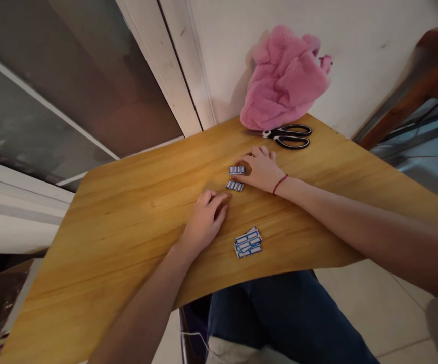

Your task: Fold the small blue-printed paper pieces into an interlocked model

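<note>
Two small strips of white, blue-bordered sticker labels lie one above the other near the middle of the wooden table. My right hand (262,169) reaches in from the right, a red cord on its wrist. Its thumb and index finger close on the long edges of the upper label strip (237,170). The lower label strip (234,186) lies just below that thumb. My left hand (206,217) rests on the table to the lower left, fingers loosely bent, thumb and index finger apart with nothing seen between them. Nearer my body is a loose pile of label sheets (248,243).
Black-handled scissors (289,136) lie toward the back of the wooden table (128,227). Behind them a pink plush cloth (285,81) leans against the white wall. A glass sliding door (90,76) borders the table's far left side.
</note>
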The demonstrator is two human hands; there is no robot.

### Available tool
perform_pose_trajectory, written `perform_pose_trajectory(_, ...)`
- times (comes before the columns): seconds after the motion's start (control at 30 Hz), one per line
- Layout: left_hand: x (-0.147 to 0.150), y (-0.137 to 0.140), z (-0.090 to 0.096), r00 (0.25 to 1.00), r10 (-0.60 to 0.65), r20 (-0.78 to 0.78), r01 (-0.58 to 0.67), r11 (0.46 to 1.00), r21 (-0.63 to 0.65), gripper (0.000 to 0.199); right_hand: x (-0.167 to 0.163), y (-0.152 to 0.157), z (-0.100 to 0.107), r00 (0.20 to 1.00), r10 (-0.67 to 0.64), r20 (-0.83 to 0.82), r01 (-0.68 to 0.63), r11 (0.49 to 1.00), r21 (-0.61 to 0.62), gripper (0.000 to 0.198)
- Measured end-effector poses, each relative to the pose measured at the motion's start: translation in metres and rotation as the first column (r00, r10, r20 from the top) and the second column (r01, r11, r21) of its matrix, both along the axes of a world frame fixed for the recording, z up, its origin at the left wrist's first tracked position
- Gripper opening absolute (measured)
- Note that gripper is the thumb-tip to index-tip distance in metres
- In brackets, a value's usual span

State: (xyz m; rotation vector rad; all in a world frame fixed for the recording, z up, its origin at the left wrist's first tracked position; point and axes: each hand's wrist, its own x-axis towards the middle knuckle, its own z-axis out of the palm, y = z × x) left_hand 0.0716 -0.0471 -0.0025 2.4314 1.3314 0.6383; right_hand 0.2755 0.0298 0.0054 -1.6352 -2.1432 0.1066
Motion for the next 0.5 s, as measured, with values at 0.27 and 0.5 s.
perform_pose_trajectory(0.27,0.0011,0.0000,0.0005,0.999,0.007,-0.031,-0.007,1.000,0.010,0.028,-0.0059,0.0023,-0.0034,1.000,-0.002,-0.014,0.002,0.999,0.032,0.033)
perform_pose_trajectory(0.5,0.0014,0.0003,0.0003,0.999,0.015,-0.030,-0.015,1.000,-0.001,0.029,-0.0069,-0.0003,-0.0032,1.000,-0.026,-0.004,0.026,0.999,0.042,0.033)
